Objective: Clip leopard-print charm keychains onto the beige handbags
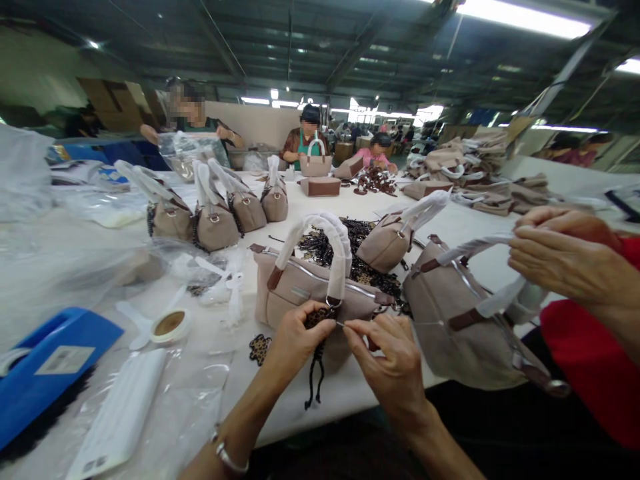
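Observation:
A taupe handbag (295,290) with a white-wrapped handle stands on the white table (200,333) in front of me. My left hand (295,343) is closed in a pinch on a leopard-print charm with a dark cord (316,373) at the bag's handle ring. My right hand (390,357) pinches a thin metal piece right beside it, fingertips almost touching the left hand. A second leopard charm (260,349) lies flat on the table by the bag.
A co-worker in a red sleeve at the right holds another taupe bag (460,320) by its wrapped handle. Several finished bags (215,223) stand further back, a pile of dark charms (360,257) mid-table. A tape roll (170,325), blue tray (45,367) and plastic sleeves lie at left.

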### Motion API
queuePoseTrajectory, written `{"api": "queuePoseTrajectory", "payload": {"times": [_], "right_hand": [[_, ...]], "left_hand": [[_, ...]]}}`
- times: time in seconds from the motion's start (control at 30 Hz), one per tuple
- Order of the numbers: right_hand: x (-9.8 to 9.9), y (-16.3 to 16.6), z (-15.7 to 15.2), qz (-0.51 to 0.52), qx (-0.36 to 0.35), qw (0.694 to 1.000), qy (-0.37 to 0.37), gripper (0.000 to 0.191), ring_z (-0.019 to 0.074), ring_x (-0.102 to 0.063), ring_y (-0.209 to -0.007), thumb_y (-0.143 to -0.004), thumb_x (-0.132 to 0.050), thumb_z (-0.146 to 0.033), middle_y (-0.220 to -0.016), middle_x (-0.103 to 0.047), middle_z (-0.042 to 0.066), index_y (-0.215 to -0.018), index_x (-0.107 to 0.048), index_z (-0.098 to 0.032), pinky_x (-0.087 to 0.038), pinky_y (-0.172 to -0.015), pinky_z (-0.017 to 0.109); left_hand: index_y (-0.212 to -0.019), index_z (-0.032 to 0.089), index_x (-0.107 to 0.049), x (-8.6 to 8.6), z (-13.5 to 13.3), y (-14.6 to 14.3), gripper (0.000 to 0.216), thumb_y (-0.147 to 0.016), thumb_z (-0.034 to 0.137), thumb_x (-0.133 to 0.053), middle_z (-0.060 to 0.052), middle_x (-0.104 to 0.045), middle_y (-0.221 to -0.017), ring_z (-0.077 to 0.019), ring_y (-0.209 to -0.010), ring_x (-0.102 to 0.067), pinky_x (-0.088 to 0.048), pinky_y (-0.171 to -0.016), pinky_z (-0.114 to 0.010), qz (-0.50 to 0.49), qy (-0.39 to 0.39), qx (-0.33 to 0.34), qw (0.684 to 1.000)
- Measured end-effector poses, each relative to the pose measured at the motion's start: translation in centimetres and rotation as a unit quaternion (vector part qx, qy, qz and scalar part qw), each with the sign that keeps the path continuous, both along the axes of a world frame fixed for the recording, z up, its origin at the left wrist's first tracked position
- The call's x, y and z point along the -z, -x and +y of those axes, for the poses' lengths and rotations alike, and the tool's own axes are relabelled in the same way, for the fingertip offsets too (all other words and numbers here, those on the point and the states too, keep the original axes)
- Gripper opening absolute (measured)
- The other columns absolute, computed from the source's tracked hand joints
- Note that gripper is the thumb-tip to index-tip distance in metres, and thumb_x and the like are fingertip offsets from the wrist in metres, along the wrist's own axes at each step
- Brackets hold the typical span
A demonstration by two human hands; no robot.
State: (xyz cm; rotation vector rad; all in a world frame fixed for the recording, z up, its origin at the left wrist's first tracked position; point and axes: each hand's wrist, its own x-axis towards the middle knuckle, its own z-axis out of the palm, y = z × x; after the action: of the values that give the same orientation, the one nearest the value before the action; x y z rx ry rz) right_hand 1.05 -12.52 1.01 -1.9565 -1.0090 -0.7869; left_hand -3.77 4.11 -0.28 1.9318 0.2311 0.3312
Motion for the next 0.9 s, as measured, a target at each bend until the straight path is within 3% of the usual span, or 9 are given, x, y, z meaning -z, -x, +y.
{"api": "queuePoseTrajectory", "payload": {"times": [0.23, 0.5, 0.7, 0.8, 0.9], "right_hand": [[0.1, -0.6, 1.2, 0.022, 0.011, 1.0, 0.019, 0.012, 0.0134, -0.053, -0.06, -0.087, -0.062, -0.02, -0.063, -0.061, -0.001, -0.077, -0.069, -0.02, -0.033, -0.07, 0.032], [0.0, -1.0, 1.4, 0.017, 0.016, 0.999, 0.028, 0.012, 0.0147, -0.054, -0.06, -0.087, -0.063, -0.021, -0.062, -0.061, 0.0, -0.076, -0.069, -0.02, -0.033, -0.07, 0.033], [-0.1, -1.3, 1.1, 0.024, 0.024, 0.999, 0.035, 0.012, 0.0147, -0.053, -0.06, -0.086, -0.063, -0.021, -0.062, -0.061, -0.001, -0.076, -0.069, -0.021, -0.033, -0.07, 0.033], [-0.3, -1.5, 1.3, 0.022, 0.027, 0.998, 0.053, 0.013, 0.015, -0.054, -0.061, -0.087, -0.063, -0.022, -0.063, -0.061, -0.001, -0.075, -0.069, -0.021, -0.032, -0.07, 0.033], [-0.5, -1.7, 1.6, 0.022, 0.027, 0.996, 0.078, 0.015, 0.0155, -0.055, -0.063, -0.087, -0.062, -0.022, -0.064, -0.062, 0.0, -0.074, -0.069, -0.021, -0.031, -0.071, 0.033]], "left_hand": [[-0.093, 0.022, -0.066, 0.0, -2.1, 0.7, 0.015, -0.08, 0.029, -0.064, 0.001, -0.07, -0.087, -0.0171, -0.082, -0.063, -0.046, -0.076, -0.027, -0.037, -0.057, -0.075, 0.995], [-0.1, 0.021, -0.064, 0.2, -1.9, 1.2, 0.02, -0.092, 0.03, -0.048, -0.001, -0.07, -0.096, -0.0165, -0.088, -0.062, -0.045, -0.08, -0.027, -0.064, -0.031, -0.039, 0.997], [-0.096, 0.019, -0.065, 0.4, -1.4, 1.0, 0.022, -0.093, 0.031, -0.046, -0.001, -0.07, -0.09, -0.0163, -0.082, -0.062, -0.045, -0.075, -0.026, -0.044, -0.008, -0.034, 0.998], [-0.095, 0.02, -0.065, 0.5, -1.2, 0.7, 0.021, -0.092, 0.03, -0.047, 0.0, -0.07, -0.086, -0.0158, -0.078, -0.062, -0.046, -0.073, -0.026, -0.035, -0.019, -0.036, 0.999], [-0.097, 0.021, -0.065, 0.5, -1.0, 0.7, 0.018, -0.091, 0.025, -0.049, -0.001, -0.07, -0.091, -0.0161, -0.084, -0.063, -0.046, -0.078, -0.027, -0.056, -0.08, -0.046, 0.994]]}}
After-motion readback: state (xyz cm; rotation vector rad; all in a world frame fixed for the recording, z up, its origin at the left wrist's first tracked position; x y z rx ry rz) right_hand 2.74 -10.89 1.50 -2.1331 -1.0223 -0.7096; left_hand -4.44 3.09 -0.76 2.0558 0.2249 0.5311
